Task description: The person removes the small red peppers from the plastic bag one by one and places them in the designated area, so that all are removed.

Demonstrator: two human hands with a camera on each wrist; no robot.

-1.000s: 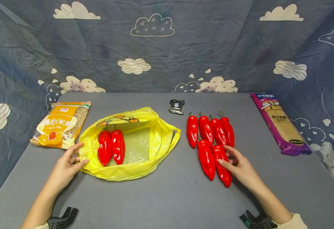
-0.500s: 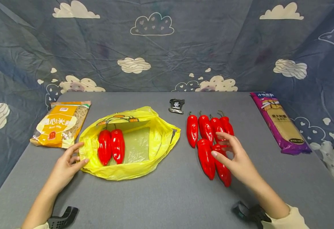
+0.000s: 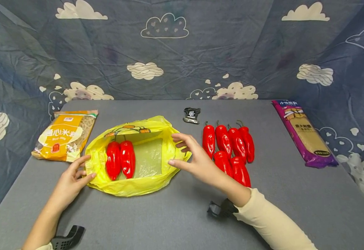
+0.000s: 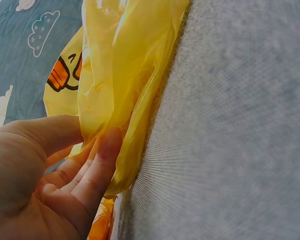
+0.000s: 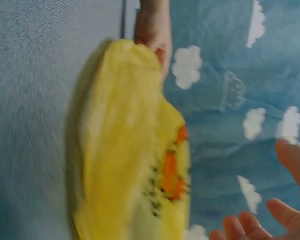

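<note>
A yellow plastic bag (image 3: 128,188) lies with its mouth wide, two glossy red peppers (image 3: 128,159) side by side inside. My left hand (image 3: 69,182) pinches the bag's left edge; in the left wrist view the hand (image 4: 55,175) has thumb and fingers on the crumpled film. Over the bag's right end hovers my right hand (image 3: 200,163), thumb and fingers spread, holding nothing. Several more red peppers (image 3: 223,139) with green stems lie to the right in two rows; my right forearm partly covers the front ones. In the right wrist view the bag (image 5: 120,150) is blurred.
An orange pasta packet (image 3: 64,135) lies behind my left hand. A purple packet (image 3: 305,133) is at the right table edge. Near the back sits a small black wrapped packet (image 3: 191,115). A cloud-patterned cloth (image 3: 182,55) hangs behind the grey table (image 3: 157,225).
My right hand lifted off the front right pepper and moved left to the bag's right end, without a pepper. My left hand stayed on the bag.
</note>
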